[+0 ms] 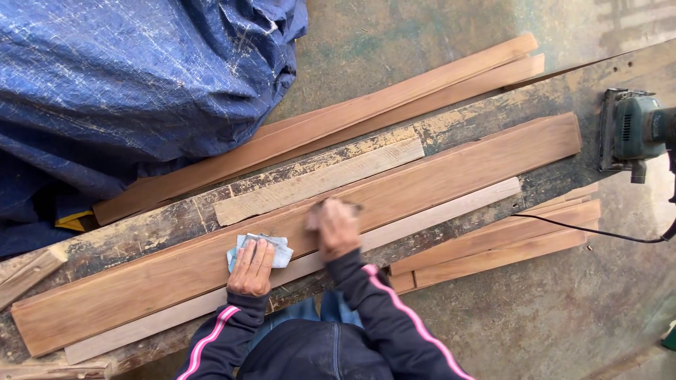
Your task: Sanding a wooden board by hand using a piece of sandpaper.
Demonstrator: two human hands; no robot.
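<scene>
Both hands rest on the long brown board [296,225] lying across the workbench [127,239]. Left hand [251,267]: fingers together, pressed flat on a folded blue-grey cloth [273,248]. Right hand [336,226]: blurred, fingers curled over a small object; grip cannot be told.
</scene>
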